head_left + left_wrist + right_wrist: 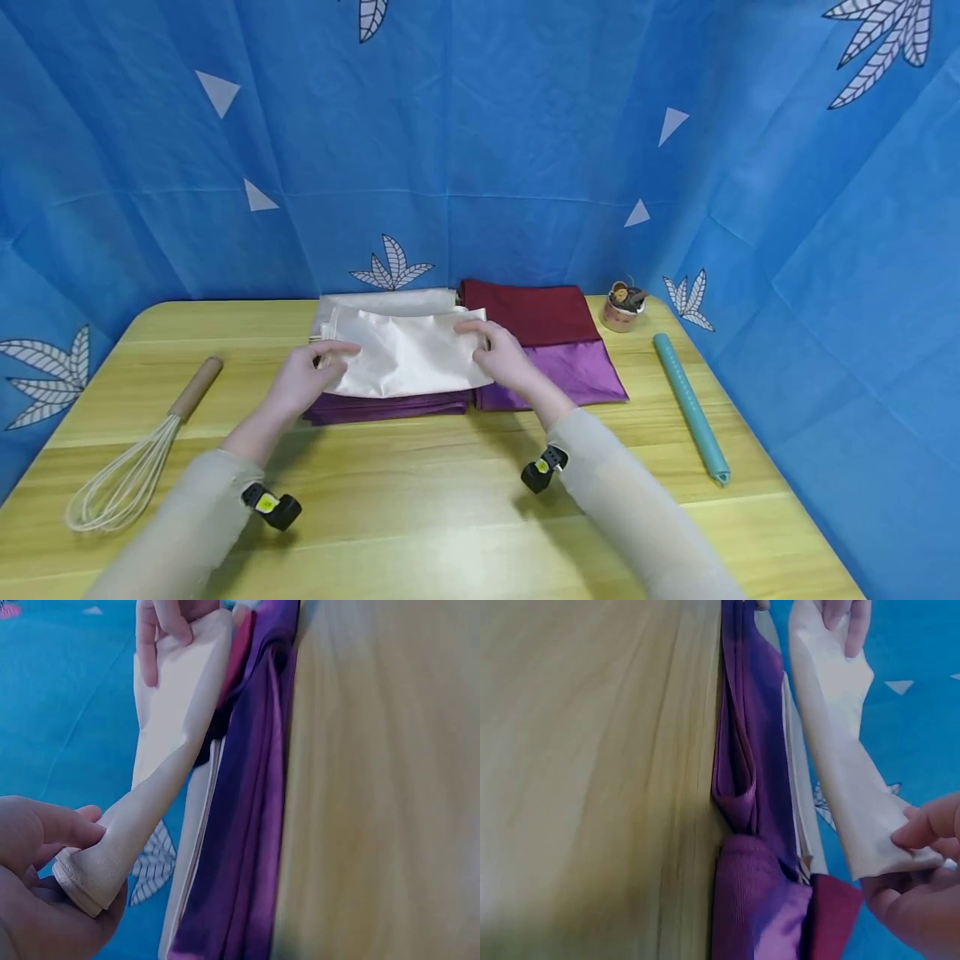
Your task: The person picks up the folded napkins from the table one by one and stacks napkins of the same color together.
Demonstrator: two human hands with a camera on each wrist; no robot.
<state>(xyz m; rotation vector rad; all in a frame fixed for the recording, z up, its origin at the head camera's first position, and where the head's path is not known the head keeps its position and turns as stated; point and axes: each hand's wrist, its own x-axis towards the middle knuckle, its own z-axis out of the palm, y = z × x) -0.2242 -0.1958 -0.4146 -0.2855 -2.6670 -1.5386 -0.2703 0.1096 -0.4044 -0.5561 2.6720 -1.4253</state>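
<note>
1. Two corners pinched: my left hand (303, 379) and right hand (501, 354) each grip the cream cloth (405, 354), mid-frame above the purple stack (390, 407).
2. I judge the slick fabric may slip from either pinch.
3. Dragging could rumple the maroon cloth (532, 312) just right of it on the desk (420, 500).

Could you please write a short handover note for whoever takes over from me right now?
Left hand pinches the left edge of the cream cloth; right hand pinches its right edge.
The cloth is lifted over a stack of folded cloths, the purple cloth lowest, on the table.
A dark red cloth lies folded to the right.
Done: cream cloth folded.
Left: probably laying it flat on the stack.
</note>
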